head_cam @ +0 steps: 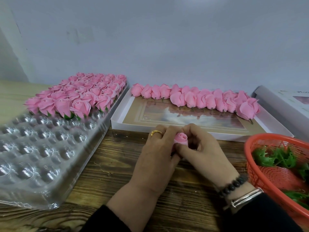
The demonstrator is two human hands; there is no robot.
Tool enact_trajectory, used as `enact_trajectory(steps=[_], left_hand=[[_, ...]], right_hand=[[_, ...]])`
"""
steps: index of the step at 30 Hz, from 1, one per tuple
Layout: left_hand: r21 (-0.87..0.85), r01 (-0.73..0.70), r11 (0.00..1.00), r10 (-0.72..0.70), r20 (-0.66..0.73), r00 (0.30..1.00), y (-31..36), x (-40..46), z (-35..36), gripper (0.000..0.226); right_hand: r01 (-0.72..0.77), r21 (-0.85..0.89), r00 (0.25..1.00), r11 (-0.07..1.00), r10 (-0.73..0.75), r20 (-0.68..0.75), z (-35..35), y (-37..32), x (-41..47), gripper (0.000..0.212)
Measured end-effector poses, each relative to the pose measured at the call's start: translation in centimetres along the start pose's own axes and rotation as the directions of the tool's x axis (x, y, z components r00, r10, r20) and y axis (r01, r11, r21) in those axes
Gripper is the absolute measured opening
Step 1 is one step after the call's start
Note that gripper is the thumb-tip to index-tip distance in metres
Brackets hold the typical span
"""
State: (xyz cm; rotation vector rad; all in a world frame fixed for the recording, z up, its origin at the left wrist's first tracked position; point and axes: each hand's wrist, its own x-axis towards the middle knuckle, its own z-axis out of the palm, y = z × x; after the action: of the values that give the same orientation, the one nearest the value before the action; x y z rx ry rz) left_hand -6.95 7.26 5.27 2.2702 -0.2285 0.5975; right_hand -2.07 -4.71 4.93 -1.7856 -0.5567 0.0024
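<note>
A single pink rose head [181, 138] sits between both hands just above the wooden table [108, 173]. My left hand [155, 154], with a gold ring, curls round its left side. My right hand [204, 151] pinches it from the right; that wrist has a dark bead bracelet and a metal bangle. The flower's base is hidden by my fingers. A clear plastic blister tray [41, 148] on the left holds several pink roses with green calyxes [80, 96] in its far rows. A white box lid [130, 126] behind my hands carries a row of pink rose heads [200, 99].
A red plastic basket [250, 158] at the right edge holds several green leaf calyxes [274, 158]. Another white box [284, 101] lies at the far right. A grey wall rises directly behind the table.
</note>
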Motion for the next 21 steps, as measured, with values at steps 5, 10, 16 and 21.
enact_trajectory(steps=[5, 10, 16, 21], left_hand=[[0.037, -0.017, 0.999, 0.018, -0.017, 1.000, 0.0, 0.0, -0.1, 0.036], [-0.021, -0.020, 1.000, 0.019, -0.052, 0.998, -0.3, 0.1, -0.2, 0.032], [-0.126, 0.041, 0.991, -0.058, -0.133, 0.989, -1.3, 1.6, -2.7, 0.031], [-0.121, 0.182, 0.976, -0.213, -0.337, 0.917, -3.5, 4.9, -7.9, 0.037]], right_hand=[[0.032, -0.010, 0.999, 0.999, -0.032, 0.023, 0.4, 0.0, -0.1, 0.007], [0.107, 0.004, 0.992, 0.994, -0.106, -0.067, 0.5, -0.1, -0.2, 0.016], [0.093, -0.071, 0.988, 0.993, -0.101, -0.120, 0.4, 1.2, -0.2, 0.019], [0.057, -0.149, 0.996, 0.987, -0.066, -0.057, 0.1, 2.0, 0.2, 0.014]])
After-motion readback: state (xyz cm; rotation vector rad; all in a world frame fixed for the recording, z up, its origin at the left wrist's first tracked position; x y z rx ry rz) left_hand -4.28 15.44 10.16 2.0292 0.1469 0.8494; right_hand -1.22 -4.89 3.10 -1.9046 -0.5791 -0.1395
